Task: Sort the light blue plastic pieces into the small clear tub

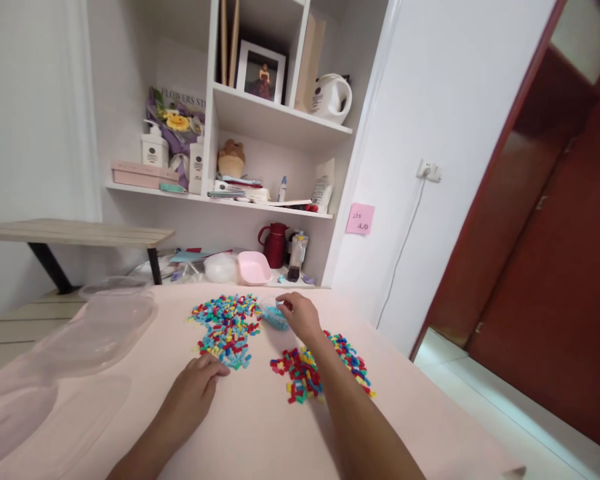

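I count two hands at the desk: one left hand and one right hand. One heap of little blocks lies just beyond the left hand; more blocks show on both sides of the right forearm, too many to number. One dish of pale-blue pieces sits beside the right hand. Farther beyond that hand are one pink tub, one red jug, one picture frame and one white watering can.
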A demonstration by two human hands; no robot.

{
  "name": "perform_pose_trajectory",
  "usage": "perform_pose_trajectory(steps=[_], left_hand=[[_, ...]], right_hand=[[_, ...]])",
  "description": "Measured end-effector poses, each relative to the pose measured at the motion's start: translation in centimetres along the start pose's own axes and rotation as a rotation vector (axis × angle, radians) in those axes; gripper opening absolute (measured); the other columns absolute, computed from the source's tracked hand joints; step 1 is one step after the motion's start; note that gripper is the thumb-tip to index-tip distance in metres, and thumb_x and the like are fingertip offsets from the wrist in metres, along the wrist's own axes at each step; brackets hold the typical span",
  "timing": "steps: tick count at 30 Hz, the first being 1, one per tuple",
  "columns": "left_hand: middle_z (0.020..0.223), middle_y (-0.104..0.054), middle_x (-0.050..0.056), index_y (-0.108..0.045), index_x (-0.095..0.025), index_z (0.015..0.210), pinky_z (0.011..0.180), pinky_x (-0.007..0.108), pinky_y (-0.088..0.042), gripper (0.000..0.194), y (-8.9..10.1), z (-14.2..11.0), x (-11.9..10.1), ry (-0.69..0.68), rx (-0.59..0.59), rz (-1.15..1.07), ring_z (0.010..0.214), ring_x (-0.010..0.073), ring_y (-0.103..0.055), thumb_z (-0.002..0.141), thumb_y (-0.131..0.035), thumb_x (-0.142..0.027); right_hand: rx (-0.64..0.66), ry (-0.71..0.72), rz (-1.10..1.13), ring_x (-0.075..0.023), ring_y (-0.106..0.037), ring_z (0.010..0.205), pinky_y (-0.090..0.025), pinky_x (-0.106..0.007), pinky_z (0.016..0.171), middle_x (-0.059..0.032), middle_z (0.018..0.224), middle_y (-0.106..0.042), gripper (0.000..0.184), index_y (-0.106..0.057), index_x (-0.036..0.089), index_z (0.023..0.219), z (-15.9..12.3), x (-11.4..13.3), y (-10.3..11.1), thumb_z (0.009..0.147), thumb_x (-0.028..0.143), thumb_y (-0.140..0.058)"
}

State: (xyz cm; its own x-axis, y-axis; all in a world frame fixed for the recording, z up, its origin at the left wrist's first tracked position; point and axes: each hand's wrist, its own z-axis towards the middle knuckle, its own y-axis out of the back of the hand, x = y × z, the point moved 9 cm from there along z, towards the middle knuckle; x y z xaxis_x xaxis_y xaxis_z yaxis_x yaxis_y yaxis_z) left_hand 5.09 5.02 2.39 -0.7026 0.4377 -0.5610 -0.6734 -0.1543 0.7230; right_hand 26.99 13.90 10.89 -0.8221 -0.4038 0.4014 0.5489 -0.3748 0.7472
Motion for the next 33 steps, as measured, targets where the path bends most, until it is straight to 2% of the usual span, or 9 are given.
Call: perform_pose_trajectory(steps=[3, 6, 9, 13, 16, 19, 22, 26, 33], left_hand=[[0.097, -0.067, 0.005, -0.070, -0.023, 0.085, 0.090, 0.035, -0.045, 0.032, 0.1, 0.0, 0.0, 0.004, 0.004, -0.013, 0.096, 0.0191, -0.059, 0.081, -0.040, -0.014], [0.097, -0.067, 0.005, -0.070, -0.023, 0.085, 0.090, 0.035, -0.045, 0.032, 0.0, -0.1, 0.1, 0.016, 0.011, -0.017, 0.096, 0.0196, -0.059, 0.081, -0.040, -0.016], [0.097, -0.068, 0.005, -0.071, -0.023, 0.086, 0.091, 0.035, -0.045, 0.031, 0.1, -0.1, 0.3, 0.020, 0.001, -0.028, 0.097, 0.0199, -0.059, 0.081, -0.041, -0.017], [0.095, -0.068, 0.004, -0.071, -0.024, 0.085, 0.090, 0.035, -0.046, 0.032, 0.0, 0.1, 0.7, 0.027, -0.009, -0.034, 0.095, 0.0196, -0.060, 0.080, -0.041, -0.016], [0.094, -0.069, 0.004, -0.071, -0.025, 0.083, 0.089, 0.034, -0.047, 0.031, 0.0, 0.3, 0.9, 0.023, -0.022, -0.033, 0.094, 0.0194, -0.060, 0.080, -0.042, -0.017], [0.093, -0.069, 0.003, -0.071, -0.025, 0.081, 0.089, 0.033, -0.048, 0.030, 0.0, 0.3, 1.1, 0.019, -0.037, -0.030, 0.094, 0.0192, -0.061, 0.079, -0.043, -0.018], [0.093, -0.070, 0.003, -0.071, -0.026, 0.079, 0.088, 0.032, -0.049, 0.028, 0.0, 0.3, 1.5, 0.008, -0.049, -0.019, 0.093, 0.0189, -0.062, 0.079, -0.043, -0.019], [0.093, -0.070, 0.002, -0.071, -0.027, 0.079, 0.087, 0.030, -0.050, 0.027, 0.0, 0.6, 2.0, -0.026, -0.073, 0.012, 0.093, 0.0184, -0.063, 0.079, -0.045, -0.020], [0.092, -0.070, 0.002, -0.071, -0.027, 0.080, 0.086, 0.032, -0.050, 0.026, 0.7, 1.1, 1.7, -0.019, -0.087, 0.037, 0.091, 0.0190, -0.063, 0.077, -0.047, -0.018]], right_hand=[[-0.030, -0.058, -0.047, -0.0187, -0.060, 0.094, -0.042, -0.028, 0.081, -0.0063, 0.108, -0.064, 0.033, -0.064, 0.025, 0.115, 0.5, -2.2, 0.4, 0.090, 0.023, -0.043], [-0.024, -0.065, 0.033, -0.0175, -0.060, 0.093, -0.044, -0.028, 0.082, -0.0075, 0.109, -0.063, 0.039, -0.058, 0.023, 0.123, 0.0, -4.4, 1.2, 0.091, 0.021, -0.036], [-0.060, -0.091, 0.117, -0.0169, -0.061, 0.087, -0.046, -0.030, 0.082, -0.0079, 0.108, -0.062, 0.041, -0.057, 0.021, 0.124, -1.1, -7.0, 4.1, 0.092, 0.025, -0.032], [-0.032, -0.138, -0.054, -0.0211, -0.057, 0.105, -0.043, -0.035, 0.092, -0.0098, 0.124, -0.056, 0.045, -0.051, 0.022, 0.131, -4.6, -11.5, 8.7, 0.090, 0.032, -0.035], [0.053, -0.266, -0.259, -0.0259, -0.049, 0.120, -0.038, -0.041, 0.099, -0.0102, 0.137, -0.048, 0.050, -0.045, 0.023, 0.136, -8.7, -16.2, 10.2, 0.090, 0.039, -0.036], [0.178, -0.362, -0.433, -0.0271, -0.039, 0.131, -0.031, -0.049, 0.105, -0.0064, 0.144, -0.042, 0.050, -0.043, 0.028, 0.138, -12.5, -20.5, 9.5, 0.091, 0.040, -0.031], [0.273, -0.386, -0.490, -0.0276, -0.032, 0.136, -0.026, -0.055, 0.105, -0.0005, 0.147, -0.038, 0.049, -0.042, 0.035, 0.138, -14.7, -22.6, 7.7, 0.092, 0.044, -0.026], [0.285, -0.371, -0.454, -0.0263, -0.028, 0.138, -0.026, -0.054, 0.106, 0.0016, 0.149, -0.035, 0.051, -0.037, 0.037, 0.141, -14.6, -22.6, 6.5, 0.093, 0.050, -0.022], [0.282, -0.361, -0.428, -0.0259, -0.028, 0.138, -0.024, -0.054, 0.106, 0.0009, 0.149, -0.034, 0.050, -0.037, 0.036, 0.141, -12.8, -22.0, 6.0, 0.094, 0.047, -0.022]])
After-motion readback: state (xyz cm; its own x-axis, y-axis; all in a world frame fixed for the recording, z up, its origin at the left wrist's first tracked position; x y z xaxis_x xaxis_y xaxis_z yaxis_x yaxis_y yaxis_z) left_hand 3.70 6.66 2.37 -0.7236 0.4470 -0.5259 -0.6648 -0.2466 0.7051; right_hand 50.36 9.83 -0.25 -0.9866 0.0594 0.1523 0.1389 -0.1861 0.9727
